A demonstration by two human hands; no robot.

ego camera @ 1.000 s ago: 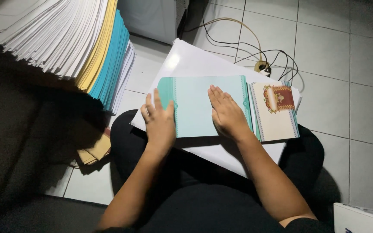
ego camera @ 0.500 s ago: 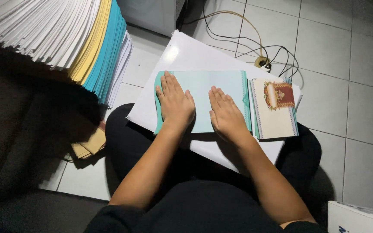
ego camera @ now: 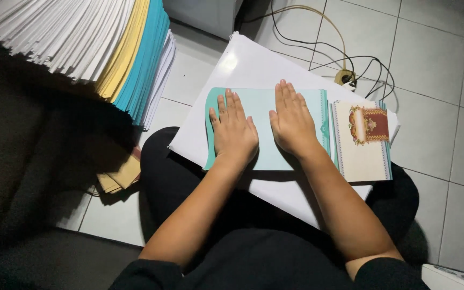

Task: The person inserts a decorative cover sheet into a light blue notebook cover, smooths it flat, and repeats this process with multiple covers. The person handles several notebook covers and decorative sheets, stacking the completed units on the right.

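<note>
A pale teal card point(ego camera: 264, 131) lies flat on a large white board point(ego camera: 253, 64) resting across the person's lap. The left hand point(ego camera: 233, 129) and right hand point(ego camera: 292, 121) both press palm-down on the card, fingers stretched out flat, each grip holding nothing. Just right of it sits a cream card with a red and gold emblem point(ego camera: 362, 140). A tall paper stack point(ego camera: 81, 43) stands at the left, and cables point(ego camera: 345, 59) trail over the tiled floor point(ego camera: 436, 48).

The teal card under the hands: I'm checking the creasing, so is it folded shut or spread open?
Folded shut. The teal card lies flat on the white board, left hand and right hand pressed palm-down on it.
</note>
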